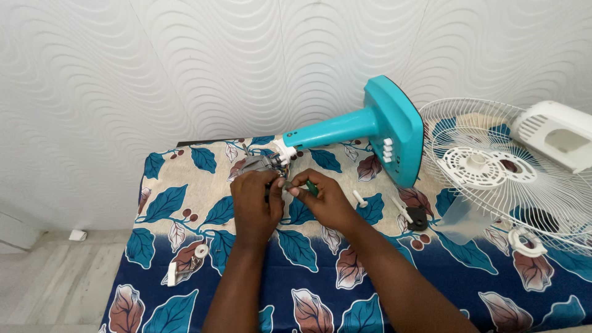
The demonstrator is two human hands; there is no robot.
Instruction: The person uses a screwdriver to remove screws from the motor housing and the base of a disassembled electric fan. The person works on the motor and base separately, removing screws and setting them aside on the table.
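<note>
A teal fan stand (370, 126) lies on its side on a table covered with a blue leaf-patterned cloth (320, 290). Its neck ends in a grey metal motor part (259, 164). My left hand (256, 203) is closed around a small dark piece just below that motor part. My right hand (324, 196) grips a green-handled screwdriver (312, 187), whose tip meets the left hand's fingers. Both hands touch at the fingertips.
A white wire fan grille (493, 166) lies at the right with a white motor cover (558, 132) behind it. White pegs (359, 198), a black piece (417, 217), a white ring (526, 242), a clear blade (459, 223) and a white part (185, 264) lie about.
</note>
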